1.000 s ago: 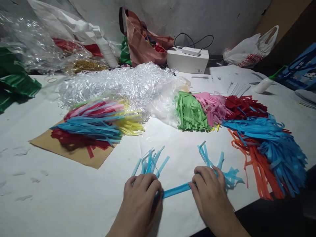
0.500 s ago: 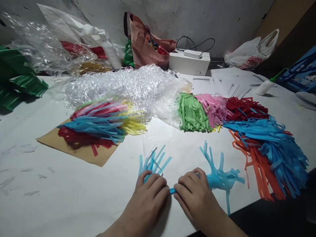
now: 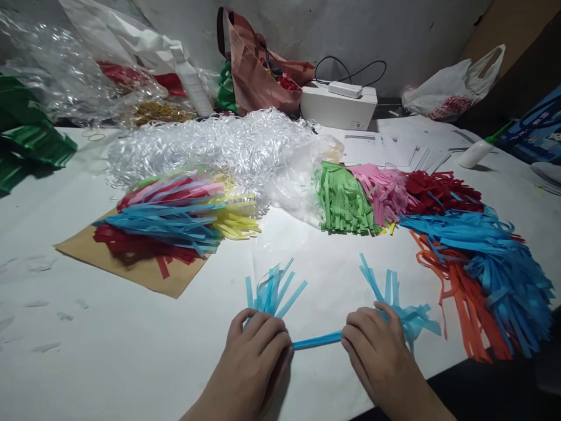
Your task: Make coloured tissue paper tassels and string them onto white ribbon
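My left hand (image 3: 256,345) and my right hand (image 3: 372,345) press down on a light blue fringed paper strip (image 3: 316,341) lying on the white table (image 3: 131,351). The strip's middle is rolled into a thin tube between the hands. Blue fringe ends fan out past the left hand's fingers (image 3: 274,289) and past the right hand's (image 3: 394,298). Both hands have their fingers curled over the strip.
A brown card (image 3: 144,272) at the left carries a heap of coloured fringes (image 3: 175,213). Green (image 3: 344,199), pink, red, blue (image 3: 491,251) and orange fringe bundles lie at the right. Clear shredded plastic (image 3: 210,146), a brown bag (image 3: 254,64), a white box (image 3: 337,105) and papers stand behind.
My hands were apart, came close together along the strip half a second ago, and have now spread apart again, with the rolled middle showing between them.
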A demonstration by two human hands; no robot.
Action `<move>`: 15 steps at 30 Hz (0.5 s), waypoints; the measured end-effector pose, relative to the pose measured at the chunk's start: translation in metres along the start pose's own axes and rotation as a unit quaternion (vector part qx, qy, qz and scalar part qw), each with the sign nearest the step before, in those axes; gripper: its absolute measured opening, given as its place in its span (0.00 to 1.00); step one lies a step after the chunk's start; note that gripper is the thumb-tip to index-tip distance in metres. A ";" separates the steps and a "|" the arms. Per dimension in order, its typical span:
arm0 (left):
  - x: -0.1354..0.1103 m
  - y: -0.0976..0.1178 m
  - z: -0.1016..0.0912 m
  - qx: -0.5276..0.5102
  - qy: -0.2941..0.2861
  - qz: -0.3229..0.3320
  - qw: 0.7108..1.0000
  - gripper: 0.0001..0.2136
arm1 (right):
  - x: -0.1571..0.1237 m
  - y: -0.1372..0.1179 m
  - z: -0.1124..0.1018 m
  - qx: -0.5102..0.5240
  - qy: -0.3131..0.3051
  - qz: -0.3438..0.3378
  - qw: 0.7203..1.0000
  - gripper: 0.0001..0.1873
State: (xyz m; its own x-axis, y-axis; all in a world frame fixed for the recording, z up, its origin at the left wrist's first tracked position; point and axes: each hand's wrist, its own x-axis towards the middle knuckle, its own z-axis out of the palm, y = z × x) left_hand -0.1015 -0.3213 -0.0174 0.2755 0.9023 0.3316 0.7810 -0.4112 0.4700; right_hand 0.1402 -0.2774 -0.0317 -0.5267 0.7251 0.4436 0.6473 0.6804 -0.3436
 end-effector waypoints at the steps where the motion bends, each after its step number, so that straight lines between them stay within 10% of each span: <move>1: 0.002 0.003 0.000 0.002 -0.011 -0.017 1.000 0.10 | 0.001 -0.002 -0.001 0.002 0.010 0.015 1.000 0.12; 8: 0.018 0.012 -0.004 0.108 -0.090 -0.079 0.987 0.11 | 0.013 -0.015 -0.005 0.004 -0.012 0.111 0.994 0.11; 15: 0.014 0.012 0.007 0.160 0.000 0.094 0.983 0.13 | 0.012 -0.012 -0.001 0.027 -0.006 -0.005 1.000 0.16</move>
State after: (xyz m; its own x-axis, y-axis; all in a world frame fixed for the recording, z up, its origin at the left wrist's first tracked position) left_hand -0.0841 -0.3128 -0.0133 0.4309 0.8145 0.3885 0.8529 -0.5082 0.1194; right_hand 0.1271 -0.2767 -0.0212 -0.5396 0.7195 0.4371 0.6121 0.6918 -0.3830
